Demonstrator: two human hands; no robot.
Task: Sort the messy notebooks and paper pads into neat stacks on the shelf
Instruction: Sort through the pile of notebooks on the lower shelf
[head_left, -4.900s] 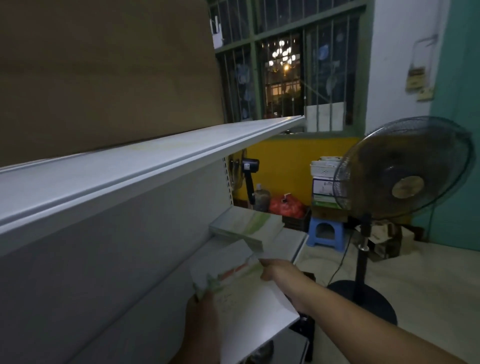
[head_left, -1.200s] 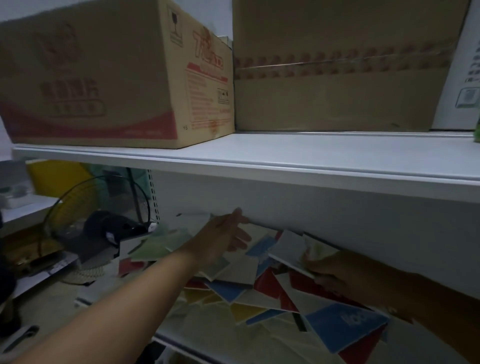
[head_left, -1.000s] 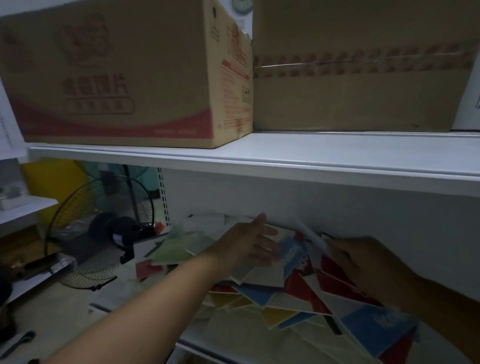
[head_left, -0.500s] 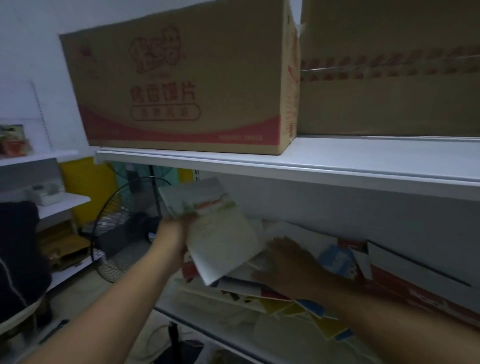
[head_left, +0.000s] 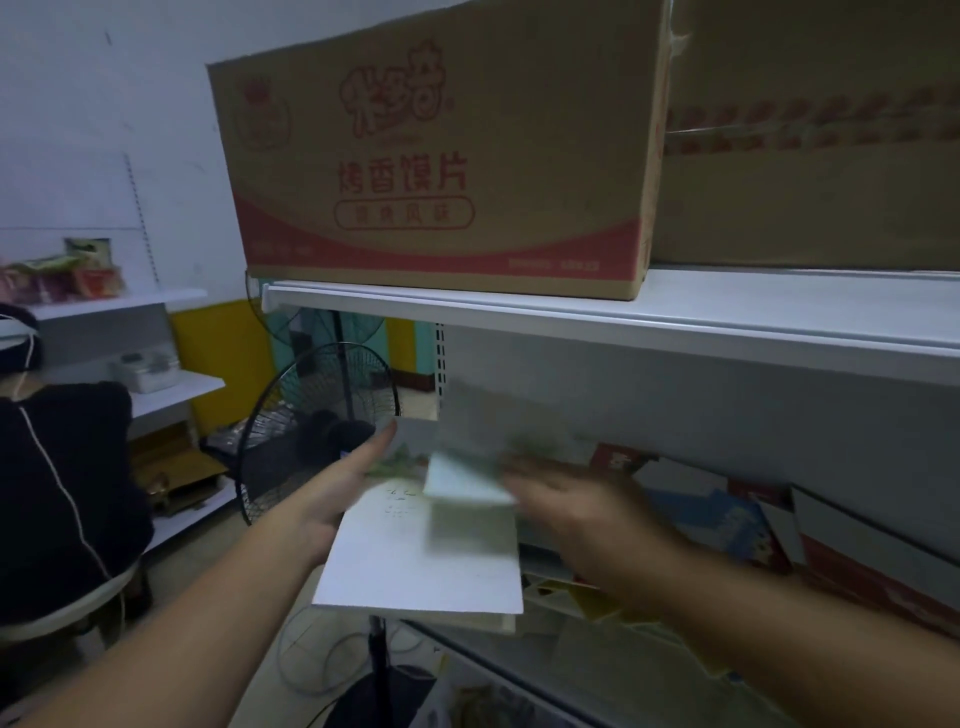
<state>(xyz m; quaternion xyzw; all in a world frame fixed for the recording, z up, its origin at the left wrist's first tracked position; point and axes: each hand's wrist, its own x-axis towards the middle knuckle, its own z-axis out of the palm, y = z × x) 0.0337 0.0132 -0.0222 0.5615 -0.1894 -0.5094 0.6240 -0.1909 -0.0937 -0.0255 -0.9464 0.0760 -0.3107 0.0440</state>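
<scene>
My left hand (head_left: 340, 486) holds a white notebook (head_left: 415, 564) with a green-printed top, thumb along its left edge and fingers underneath, in front of the lower shelf (head_left: 524, 657). My right hand (head_left: 571, 512), blurred by motion, holds a smaller pale green pad (head_left: 460, 480) by its right edge, on top of the white notebook. Behind and to the right of my hands a messy pile of notebooks (head_left: 727, 525) in blue, red, white and yellow lies on the lower shelf.
The upper shelf (head_left: 649, 319) carries a printed cardboard box (head_left: 441, 156) and a plain one (head_left: 810, 156). A standing fan (head_left: 317, 431) is left of the shelf end. A person in black (head_left: 62, 493) sits at far left by other shelves.
The view has swung left. My left hand has brought the white notebook lower and nearer. My right hand has come off the pile with a pale green pad and moved it onto that notebook.
</scene>
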